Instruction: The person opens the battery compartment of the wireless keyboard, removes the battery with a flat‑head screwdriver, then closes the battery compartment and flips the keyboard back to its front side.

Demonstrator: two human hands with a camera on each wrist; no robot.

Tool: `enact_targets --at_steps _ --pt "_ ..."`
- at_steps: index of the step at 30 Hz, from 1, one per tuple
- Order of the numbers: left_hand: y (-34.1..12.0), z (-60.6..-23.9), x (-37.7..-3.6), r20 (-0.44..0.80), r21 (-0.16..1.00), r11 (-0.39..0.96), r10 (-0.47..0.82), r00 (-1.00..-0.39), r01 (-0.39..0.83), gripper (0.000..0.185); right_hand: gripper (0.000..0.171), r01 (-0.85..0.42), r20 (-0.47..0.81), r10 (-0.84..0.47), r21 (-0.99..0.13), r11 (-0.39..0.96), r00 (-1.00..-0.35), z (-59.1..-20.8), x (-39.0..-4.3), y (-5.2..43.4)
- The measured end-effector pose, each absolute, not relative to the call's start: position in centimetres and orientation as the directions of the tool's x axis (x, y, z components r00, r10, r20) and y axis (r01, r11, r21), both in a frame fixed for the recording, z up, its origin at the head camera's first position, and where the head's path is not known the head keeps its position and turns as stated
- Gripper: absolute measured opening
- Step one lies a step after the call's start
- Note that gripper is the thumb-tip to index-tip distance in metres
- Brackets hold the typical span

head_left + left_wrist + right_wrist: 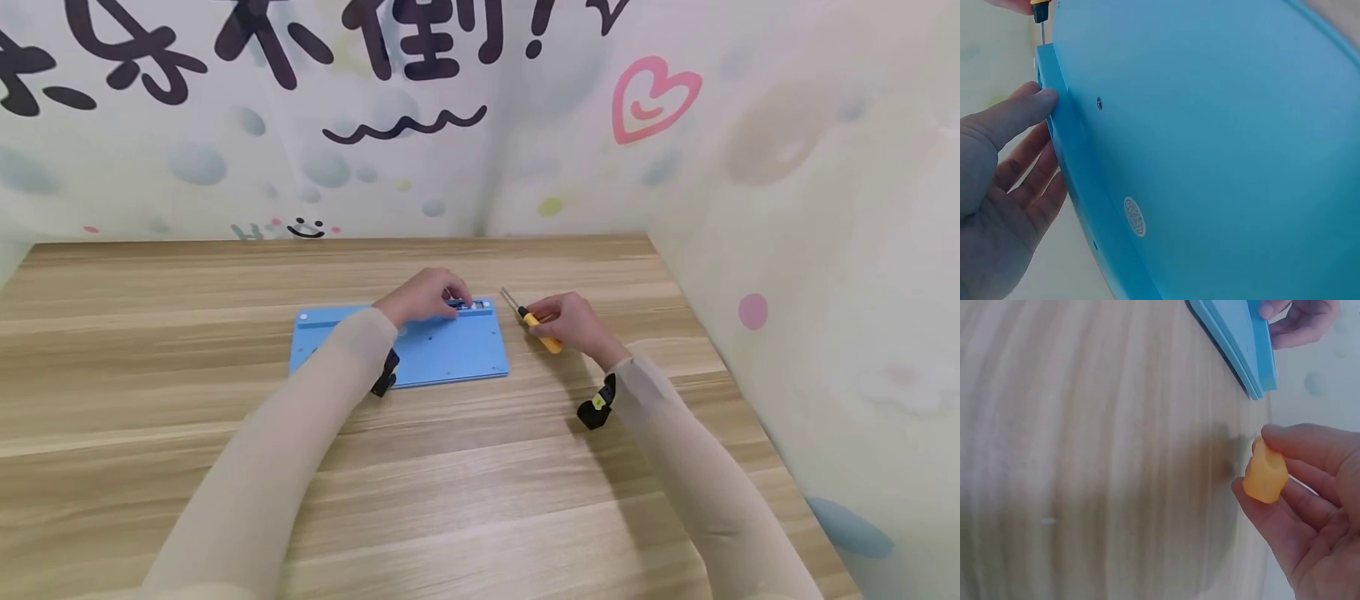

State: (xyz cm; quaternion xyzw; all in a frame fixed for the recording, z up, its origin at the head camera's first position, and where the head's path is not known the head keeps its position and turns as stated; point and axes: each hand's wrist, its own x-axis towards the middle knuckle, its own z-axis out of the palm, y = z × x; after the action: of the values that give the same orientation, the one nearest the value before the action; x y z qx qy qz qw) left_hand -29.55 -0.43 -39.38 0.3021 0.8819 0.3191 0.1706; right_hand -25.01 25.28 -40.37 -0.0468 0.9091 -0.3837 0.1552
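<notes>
A flat blue keyboard (450, 346) lies underside up on the table, a raised ridge (1079, 175) along its far edge. Near the right end of that ridge is a small opening (480, 305) with something dark and white in it. My left hand (422, 297) pinches the ridge beside the opening, thumb on the near side and fingers behind; its fingers partly hide the opening. To the right of the keyboard, my right hand (576, 323) holds a screwdriver (543, 335) by its yellow handle (1265, 475). Its metal shaft points away to the upper left, apart from the keyboard.
The wood-grain table (465, 492) meets a printed wall covering (375, 183) at the back and another (840, 275) on the right. A black wrist camera (595, 410) hangs below the right sleeve; another (386, 373) sits over the keyboard.
</notes>
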Motion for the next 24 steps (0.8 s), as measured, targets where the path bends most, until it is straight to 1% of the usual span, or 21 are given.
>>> enact_targets --at_steps 6,13,24 --pt "-0.3 -39.1 -30.2 -0.160 0.649 0.630 0.661 -0.733 0.427 0.021 0.036 0.054 -0.244 -0.175 -0.712 0.700 -0.954 -41.0 -24.9 25.1" --pt "0.3 -38.3 -30.5 -0.248 0.580 0.675 0.679 -0.691 0.456 0.020 0.036 0.071 -0.237 -0.138 -0.703 0.708 -0.962 -41.6 -24.8 24.9" --pt "0.7 -38.1 -31.0 -0.294 0.539 0.684 0.700 -0.651 0.492 0.019 0.037 0.035 -0.206 -0.148 -0.685 0.728 -0.967 -41.9 -24.7 24.9"
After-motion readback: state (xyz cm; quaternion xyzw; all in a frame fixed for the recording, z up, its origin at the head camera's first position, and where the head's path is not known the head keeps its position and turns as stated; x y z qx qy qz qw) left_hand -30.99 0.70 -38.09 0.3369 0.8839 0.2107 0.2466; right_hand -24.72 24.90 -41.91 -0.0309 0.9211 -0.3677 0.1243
